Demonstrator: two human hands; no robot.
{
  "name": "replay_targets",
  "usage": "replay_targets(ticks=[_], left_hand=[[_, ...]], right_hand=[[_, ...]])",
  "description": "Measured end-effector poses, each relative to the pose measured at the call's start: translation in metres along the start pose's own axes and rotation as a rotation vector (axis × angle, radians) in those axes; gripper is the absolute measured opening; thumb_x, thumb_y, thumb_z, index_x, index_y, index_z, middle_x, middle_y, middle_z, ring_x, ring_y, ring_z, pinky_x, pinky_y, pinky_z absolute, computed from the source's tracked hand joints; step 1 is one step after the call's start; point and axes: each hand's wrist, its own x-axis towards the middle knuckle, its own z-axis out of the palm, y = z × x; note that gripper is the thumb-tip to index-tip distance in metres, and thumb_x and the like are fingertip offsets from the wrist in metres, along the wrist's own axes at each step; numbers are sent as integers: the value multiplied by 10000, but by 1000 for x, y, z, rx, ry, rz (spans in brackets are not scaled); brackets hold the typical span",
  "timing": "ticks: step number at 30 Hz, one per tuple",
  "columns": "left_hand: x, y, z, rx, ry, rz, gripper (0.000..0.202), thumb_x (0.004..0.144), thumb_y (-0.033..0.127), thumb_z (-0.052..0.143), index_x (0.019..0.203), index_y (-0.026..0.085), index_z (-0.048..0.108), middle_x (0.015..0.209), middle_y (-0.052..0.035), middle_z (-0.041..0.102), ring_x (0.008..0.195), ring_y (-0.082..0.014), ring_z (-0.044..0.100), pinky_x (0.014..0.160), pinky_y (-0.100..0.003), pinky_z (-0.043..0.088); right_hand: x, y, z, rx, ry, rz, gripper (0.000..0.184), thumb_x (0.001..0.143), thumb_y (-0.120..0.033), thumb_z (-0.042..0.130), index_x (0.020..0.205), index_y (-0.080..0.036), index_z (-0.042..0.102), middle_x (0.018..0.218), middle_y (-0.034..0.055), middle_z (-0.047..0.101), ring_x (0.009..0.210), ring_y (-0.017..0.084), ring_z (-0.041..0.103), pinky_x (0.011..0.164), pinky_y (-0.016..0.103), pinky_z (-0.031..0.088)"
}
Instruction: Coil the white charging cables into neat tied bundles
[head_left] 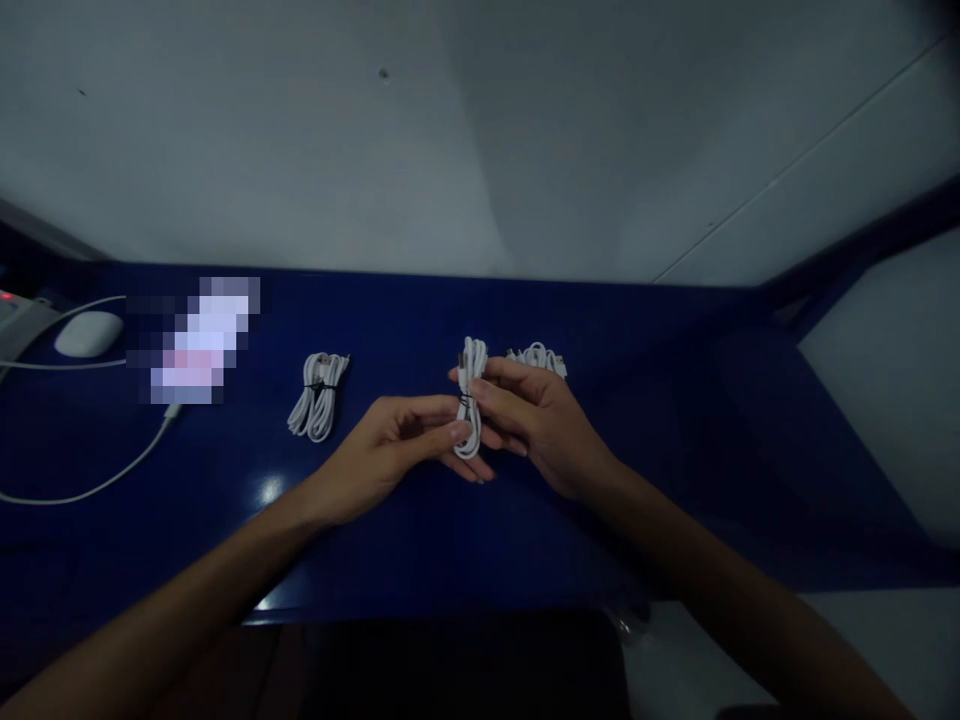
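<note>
Both of my hands grip one coiled white USB cable (471,440), held upright above the blue table and bound at its middle by a black tie. My left hand (397,440) pinches its lower loops between thumb and fingers. Higher up, my right hand (544,415) pinches the coil beside the tie. Behind the right hand lies more white cable (538,354) with plugs showing, partly hidden by that hand. To the left, another white cable bundle (319,397) with a black tie rests on the tabletop.
A blurred-out lit device (202,340) lies on the left of the blue table (405,310), with a white cord (142,455) plugged into it. Near it sits a rounded white case (88,334). A pale wall (315,150) rises behind the table.
</note>
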Motion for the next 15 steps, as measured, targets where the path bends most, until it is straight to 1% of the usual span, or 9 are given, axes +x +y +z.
replay_targets(ticks=[3,5,9,12,15], left_hand=[[0,-1,-1,-26,-1,0,220,1096,277,685,1172,163,857,1005,-108,841,897,-187,813,864,-285,658],[0,-3,-2,-56,2,-7,194,1084,270,706,1116,159,862,955,-88,831,859,-170,807,848,-268,653],[0,-6,-4,-121,6,-28,154,1059,263,744,1060,162,860,953,-55,809,789,-139,796,809,-250,647],[0,-7,-4,-141,11,-37,134,1041,253,769,1063,156,859,954,-52,805,788,-138,796,811,-250,646],[0,-6,-3,-159,26,-44,134,1031,247,780,1058,146,864,951,-60,804,795,-143,794,827,-257,651]], right_hand=[[-1,-2,0,25,-32,8,287,1004,-491,801,1125,-234,839,641,-51,621,501,66,444,437,217,300],[-1,-2,-1,58,-40,10,280,996,-483,818,1132,-240,842,680,-47,636,518,61,464,438,208,302],[0,0,-1,118,-54,26,286,976,-475,844,1121,-229,841,734,-43,625,538,51,476,431,187,295],[-1,0,0,140,-53,41,302,969,-476,850,1132,-222,842,727,-46,600,537,50,451,430,183,291],[-1,-1,1,153,-54,45,292,991,-475,827,1152,-232,845,717,-51,577,520,44,396,436,187,287]])
